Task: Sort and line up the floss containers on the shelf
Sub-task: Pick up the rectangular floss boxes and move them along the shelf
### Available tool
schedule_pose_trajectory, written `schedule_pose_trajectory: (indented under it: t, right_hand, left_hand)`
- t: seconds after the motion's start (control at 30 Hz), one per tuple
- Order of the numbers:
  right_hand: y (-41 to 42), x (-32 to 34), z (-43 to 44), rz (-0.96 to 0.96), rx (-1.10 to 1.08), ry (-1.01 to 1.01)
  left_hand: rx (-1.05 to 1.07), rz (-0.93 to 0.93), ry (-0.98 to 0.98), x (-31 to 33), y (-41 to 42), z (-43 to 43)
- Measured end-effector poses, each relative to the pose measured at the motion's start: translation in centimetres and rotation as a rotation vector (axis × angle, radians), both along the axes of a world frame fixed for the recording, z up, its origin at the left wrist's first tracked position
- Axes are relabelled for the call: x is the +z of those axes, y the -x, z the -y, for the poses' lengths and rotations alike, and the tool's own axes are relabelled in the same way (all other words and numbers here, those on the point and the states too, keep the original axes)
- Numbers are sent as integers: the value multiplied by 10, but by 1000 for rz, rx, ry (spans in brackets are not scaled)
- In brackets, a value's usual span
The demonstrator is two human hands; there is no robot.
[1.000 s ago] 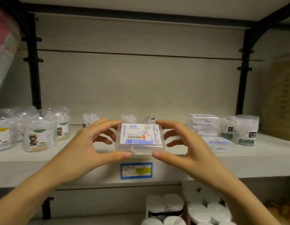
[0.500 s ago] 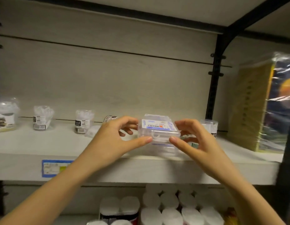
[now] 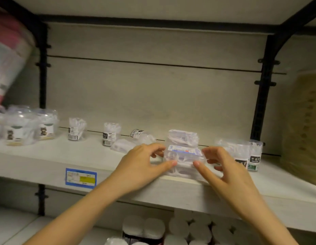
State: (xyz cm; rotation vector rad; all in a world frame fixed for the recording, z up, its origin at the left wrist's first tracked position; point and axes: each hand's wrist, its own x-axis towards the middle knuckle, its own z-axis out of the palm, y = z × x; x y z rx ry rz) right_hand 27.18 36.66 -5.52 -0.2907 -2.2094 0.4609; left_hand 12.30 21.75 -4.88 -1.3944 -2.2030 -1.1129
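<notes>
My left hand [image 3: 144,167] and my right hand [image 3: 222,167] hold a flat clear floss box [image 3: 184,152] with a blue and white label from both sides. It sits on top of another clear box [image 3: 182,169] at the front edge of the pale shelf [image 3: 47,161]. A stack of the same boxes [image 3: 183,137] stands just behind. Two small clear floss tubs [image 3: 75,129] [image 3: 110,133] stand further left near the back; a third tub [image 3: 141,135] lies on its side by a flat box [image 3: 122,145].
Round tubs with cartoon labels [image 3: 21,128] crowd the shelf's left end. Dark-labelled round tubs [image 3: 249,156] stand right of my right hand. A wrapped yellowish pack [image 3: 305,124] fills the far right. White-capped rolls [image 3: 182,228] sit on the lower shelf. A blue price tag [image 3: 81,178] is on the shelf edge.
Both hands carried the labelled box from mid-air at the shelf's middle to the right and lowered it onto the box at the front edge. The view swung right and back.
</notes>
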Motion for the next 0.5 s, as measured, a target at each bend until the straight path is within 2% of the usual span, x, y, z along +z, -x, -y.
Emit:
schedule_pose_trajectory:
  t: [0.13,0.27,0.33,0.5]
  right_hand:
    - [2,-3,-3,-9,-32,-92]
    - [5,0,16,-219,10,-213]
    - [11,4,38,-259,83,-293]
    - [48,19,94,-53,314,-200]
  left_hand:
    - [21,-96,25,-2,-3,6]
    - [76,-175,-19,-2,6,34]
    - [112,-200,-21,0,18,56]
    - [165,-197,-32,5,61,108]
